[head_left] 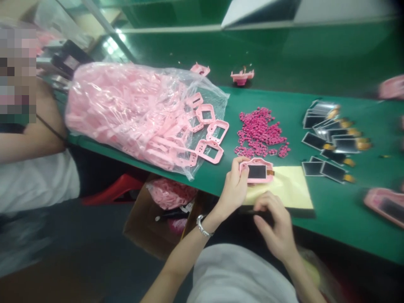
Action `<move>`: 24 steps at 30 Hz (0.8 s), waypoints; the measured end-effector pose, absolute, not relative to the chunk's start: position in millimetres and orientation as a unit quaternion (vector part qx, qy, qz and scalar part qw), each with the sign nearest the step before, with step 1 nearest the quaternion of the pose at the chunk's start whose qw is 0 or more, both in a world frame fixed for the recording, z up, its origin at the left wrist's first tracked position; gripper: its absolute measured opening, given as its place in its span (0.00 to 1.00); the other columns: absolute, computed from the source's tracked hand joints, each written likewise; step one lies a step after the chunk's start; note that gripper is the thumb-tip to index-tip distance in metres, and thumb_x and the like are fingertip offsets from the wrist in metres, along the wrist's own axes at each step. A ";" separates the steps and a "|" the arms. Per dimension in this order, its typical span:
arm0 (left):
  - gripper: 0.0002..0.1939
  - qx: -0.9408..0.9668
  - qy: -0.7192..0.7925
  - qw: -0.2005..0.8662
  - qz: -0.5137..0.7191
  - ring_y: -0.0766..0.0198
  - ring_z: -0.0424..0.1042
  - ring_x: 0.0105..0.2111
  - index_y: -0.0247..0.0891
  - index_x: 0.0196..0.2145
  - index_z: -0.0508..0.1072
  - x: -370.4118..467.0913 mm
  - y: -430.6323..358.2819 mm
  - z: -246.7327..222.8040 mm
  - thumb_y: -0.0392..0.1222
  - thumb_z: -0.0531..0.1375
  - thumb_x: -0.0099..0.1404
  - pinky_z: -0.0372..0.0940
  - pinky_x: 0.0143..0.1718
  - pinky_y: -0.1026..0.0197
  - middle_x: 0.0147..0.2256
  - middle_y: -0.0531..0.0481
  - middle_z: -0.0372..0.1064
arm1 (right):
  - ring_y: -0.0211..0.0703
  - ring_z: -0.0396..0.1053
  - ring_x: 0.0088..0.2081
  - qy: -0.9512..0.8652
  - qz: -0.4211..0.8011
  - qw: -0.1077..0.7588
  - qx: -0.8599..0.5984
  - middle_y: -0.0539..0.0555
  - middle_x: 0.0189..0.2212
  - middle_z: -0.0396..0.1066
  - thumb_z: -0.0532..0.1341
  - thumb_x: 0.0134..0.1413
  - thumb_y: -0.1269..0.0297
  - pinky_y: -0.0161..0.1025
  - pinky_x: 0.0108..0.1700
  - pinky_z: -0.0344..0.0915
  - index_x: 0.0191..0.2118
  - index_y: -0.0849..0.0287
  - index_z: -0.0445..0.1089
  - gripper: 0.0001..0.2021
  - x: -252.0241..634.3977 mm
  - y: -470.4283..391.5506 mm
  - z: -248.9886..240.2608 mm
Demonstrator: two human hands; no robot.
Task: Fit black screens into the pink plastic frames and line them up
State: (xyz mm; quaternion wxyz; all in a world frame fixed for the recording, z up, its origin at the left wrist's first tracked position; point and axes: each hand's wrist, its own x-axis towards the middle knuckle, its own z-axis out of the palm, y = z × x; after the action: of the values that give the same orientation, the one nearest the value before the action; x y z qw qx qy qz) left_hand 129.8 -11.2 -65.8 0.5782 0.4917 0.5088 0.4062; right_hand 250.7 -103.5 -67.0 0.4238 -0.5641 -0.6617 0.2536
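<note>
My left hand point(235, 185) grips the left end of a pink plastic casing point(269, 178), thumb on its face. A dark rectangular screen point(257, 171) sits in the casing, and its orange-brown ribbon cable point(270, 172) sticks out on the right. The casing is over a pale yellow pad point(293, 187) at the table's front edge. Just below the pad's edge, my right hand point(276, 223) is open with bent fingers, thumb apart from them, and nothing visible between. Beyond the casing lies a pile of small magenta button pieces point(260, 128).
On the green table point(341, 219), a clear bag point(126, 105) spills pink frames point(210, 151) to the left. Loose screens point(334, 172) with ribbon cables lie right. Pink housings point(386, 206) stand at the right edge. A person's arm point(47, 113) is at far left, above an open carton point(142, 227).
</note>
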 end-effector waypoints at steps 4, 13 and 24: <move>0.10 0.471 0.503 0.612 0.388 0.65 0.73 0.30 0.42 0.51 0.68 126.3 -8.9 -63.4 0.45 0.54 0.76 0.71 0.29 0.66 0.40 0.50 0.73 | 0.40 0.67 0.36 -0.584 0.289 0.483 -0.585 0.51 0.34 0.65 0.58 0.69 0.63 0.36 0.37 0.66 0.40 0.55 0.65 0.05 269.2 -101.1 -52.0; 0.10 0.426 0.474 0.687 0.350 0.67 0.70 0.24 0.43 0.51 0.69 127.6 -41.4 -33.4 0.46 0.54 0.76 0.71 0.28 0.64 0.38 0.51 0.72 | 0.41 0.72 0.49 -0.646 0.266 0.365 -0.616 0.51 0.49 0.71 0.61 0.68 0.60 0.37 0.50 0.65 0.38 0.52 0.72 0.06 295.7 -76.6 -15.5; 0.11 0.457 0.469 0.667 0.356 0.68 0.71 0.25 0.42 0.52 0.70 125.7 -45.0 -31.7 0.46 0.54 0.77 0.71 0.29 0.65 0.37 0.52 0.71 | 0.40 0.72 0.48 -0.677 0.244 0.351 -0.600 0.52 0.47 0.70 0.61 0.68 0.62 0.36 0.49 0.67 0.38 0.53 0.72 0.05 296.6 -75.4 -11.8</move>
State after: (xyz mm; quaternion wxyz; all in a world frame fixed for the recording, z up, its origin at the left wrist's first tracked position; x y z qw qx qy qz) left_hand 125.7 -45.0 -31.7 0.6665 0.4566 0.4694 0.3563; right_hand 296.6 -75.4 -11.8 0.3510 -0.5997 -0.6766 0.2436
